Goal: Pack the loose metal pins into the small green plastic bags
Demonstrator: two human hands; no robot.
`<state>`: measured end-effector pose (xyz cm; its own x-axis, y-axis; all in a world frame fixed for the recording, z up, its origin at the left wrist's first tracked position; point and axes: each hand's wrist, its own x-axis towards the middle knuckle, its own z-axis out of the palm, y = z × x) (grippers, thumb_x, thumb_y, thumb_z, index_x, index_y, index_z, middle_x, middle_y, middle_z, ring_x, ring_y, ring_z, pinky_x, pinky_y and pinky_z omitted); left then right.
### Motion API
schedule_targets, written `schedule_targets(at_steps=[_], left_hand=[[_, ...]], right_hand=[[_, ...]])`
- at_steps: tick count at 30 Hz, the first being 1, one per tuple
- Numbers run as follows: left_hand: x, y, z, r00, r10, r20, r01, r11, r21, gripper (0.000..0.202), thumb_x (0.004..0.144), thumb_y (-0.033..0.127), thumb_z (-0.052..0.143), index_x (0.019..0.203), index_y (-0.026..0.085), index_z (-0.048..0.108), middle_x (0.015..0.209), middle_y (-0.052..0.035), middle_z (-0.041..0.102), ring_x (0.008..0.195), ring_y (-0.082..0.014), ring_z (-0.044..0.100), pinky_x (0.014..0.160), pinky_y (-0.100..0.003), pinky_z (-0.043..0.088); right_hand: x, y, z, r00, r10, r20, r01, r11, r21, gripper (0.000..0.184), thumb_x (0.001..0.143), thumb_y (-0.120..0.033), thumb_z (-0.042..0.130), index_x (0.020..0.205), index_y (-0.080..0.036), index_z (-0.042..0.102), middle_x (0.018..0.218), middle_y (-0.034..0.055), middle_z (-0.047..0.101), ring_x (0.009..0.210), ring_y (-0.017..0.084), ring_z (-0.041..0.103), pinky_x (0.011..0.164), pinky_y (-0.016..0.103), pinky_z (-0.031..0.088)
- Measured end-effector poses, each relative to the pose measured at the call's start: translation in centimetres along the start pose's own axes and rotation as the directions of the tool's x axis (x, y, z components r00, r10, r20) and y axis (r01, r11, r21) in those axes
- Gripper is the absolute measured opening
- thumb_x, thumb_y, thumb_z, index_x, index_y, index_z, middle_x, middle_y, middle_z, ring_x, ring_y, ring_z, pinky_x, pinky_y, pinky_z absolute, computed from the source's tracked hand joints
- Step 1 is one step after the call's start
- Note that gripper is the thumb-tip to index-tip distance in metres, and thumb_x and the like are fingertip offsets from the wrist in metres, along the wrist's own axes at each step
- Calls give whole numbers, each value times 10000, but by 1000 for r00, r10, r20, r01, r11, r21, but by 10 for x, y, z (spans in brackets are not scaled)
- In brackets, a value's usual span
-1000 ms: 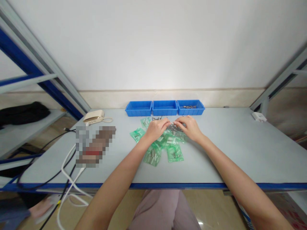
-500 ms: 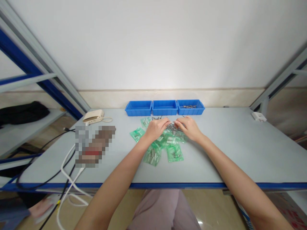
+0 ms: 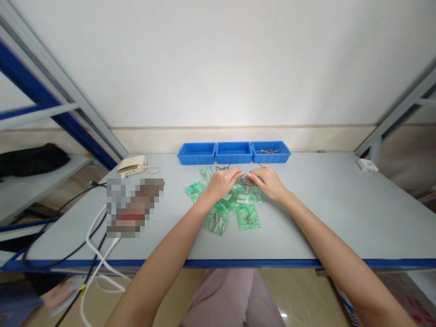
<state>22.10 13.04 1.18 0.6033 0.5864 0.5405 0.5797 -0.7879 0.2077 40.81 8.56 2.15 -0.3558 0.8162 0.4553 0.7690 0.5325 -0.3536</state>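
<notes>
My left hand (image 3: 222, 182) and my right hand (image 3: 268, 180) meet almost fingertip to fingertip above a pile of thin metal pieces (image 3: 244, 181). Both are closed in a pinch. What sits between the fingers is too small and too covered to name. Around and below the hands lie several green clear bags holding metal pieces, among them a bag (image 3: 216, 221) at the front left and another bag (image 3: 248, 217) at the front right. More loose metal pieces (image 3: 223, 168) show just beyond my left hand.
Three blue bins stand in a row at the back: left (image 3: 196, 154), middle (image 3: 233, 153) and right (image 3: 270, 152), the last with metal pieces inside. A cream device (image 3: 132, 165), a blurred-out item (image 3: 136, 209) and white cables (image 3: 98, 252) occupy the left. A white box (image 3: 368, 165) is far right.
My fingertips have shifted very slightly between the frames. Bags, bins and loose metal pieces stay where they were.
</notes>
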Motion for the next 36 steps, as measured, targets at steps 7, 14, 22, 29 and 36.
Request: schedule_targets(at_steps=[7, 14, 22, 29, 36], left_hand=[[0, 0, 2, 1000, -12, -5, 12, 999, 32, 376, 968, 348, 325, 759, 175, 584, 614, -2, 582, 589, -126, 550, 587, -231, 348], [0, -14, 2, 994, -100, -53, 101, 995, 12, 472, 965, 399, 303, 653, 172, 576, 623, -17, 619, 612, -132, 564, 607, -237, 348], [2, -34, 2, 949, -296, -110, 292, 955, -50, 487, 956, 422, 308, 643, 178, 590, 592, -7, 624, 603, -132, 578, 611, -232, 347], [3, -35, 4, 944, -324, -67, 327, 944, 32, 484, 962, 408, 294, 663, 177, 597, 615, -17, 633, 612, -136, 579, 598, -230, 321], [3, -30, 5, 955, -295, -26, 296, 947, 121, 468, 965, 397, 300, 705, 179, 622, 668, -31, 660, 647, -153, 585, 593, -241, 302]], right_hand=[[0, 0, 2, 996, 18, -93, -18, 1000, 1, 318, 919, -418, 416, 815, -206, 629, 780, 14, 685, 663, 150, 557, 740, 284, 348], [6, 12, 0, 979, 103, -175, -112, 993, -45, 417, 933, -424, 368, 703, -194, 629, 666, 19, 670, 610, 153, 565, 690, 281, 335], [37, 77, -25, 859, 354, -369, -478, 812, -335, 384, 917, -393, 399, 783, -161, 674, 823, 123, 682, 745, 220, 585, 699, 332, 320], [35, 67, -13, 831, 323, -454, -514, 758, -402, 301, 906, -355, 427, 996, -142, 619, 1003, 157, 585, 903, 247, 523, 747, 348, 315], [27, 7, 27, 964, 266, -28, -255, 881, -398, 205, 863, -361, 525, 935, -224, 661, 1024, 82, 610, 988, 244, 508, 789, 350, 313]])
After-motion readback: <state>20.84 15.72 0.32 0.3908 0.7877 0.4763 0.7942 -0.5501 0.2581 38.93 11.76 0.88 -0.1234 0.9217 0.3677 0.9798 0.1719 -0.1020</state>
